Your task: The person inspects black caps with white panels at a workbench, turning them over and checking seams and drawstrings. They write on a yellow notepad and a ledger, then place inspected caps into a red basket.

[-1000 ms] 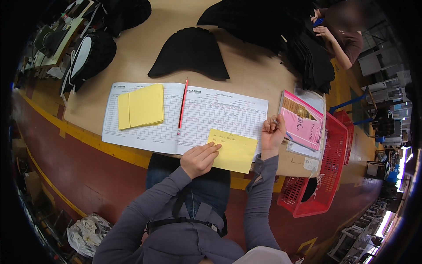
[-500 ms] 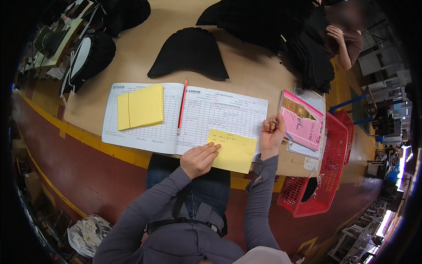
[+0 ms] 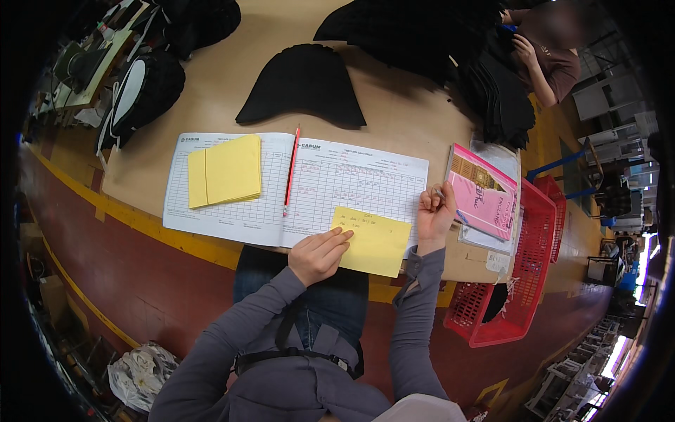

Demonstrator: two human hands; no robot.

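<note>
An open record book (image 3: 232,224) with ruled pages lies along the table's near edge. On its right page's lower part rests a yellow paper slip (image 3: 376,246) with a few handwritten lines, sticking out past the book's near edge. My left hand (image 3: 320,254) grips the slip's left edge, fingers on top and thumb hidden. My right hand (image 3: 436,216) is closed round a pen (image 3: 440,195), raised beside the slip's upper right corner. A red pencil (image 3: 291,172) lies along the book's fold. Several yellow slips (image 3: 232,172) are stacked on the left page.
A pink notebook (image 3: 481,193) lies right of the book, above a red plastic basket (image 3: 524,281). Beyond the book is a black curved fabric piece (image 3: 302,88); dark fabric stacks (image 3: 496,98) stand farther right. A co-worker (image 3: 545,67) is at the far right.
The co-worker's raised hand and arm have shifted slightly left. My hands, the slip and the pen look almost unmoved.
</note>
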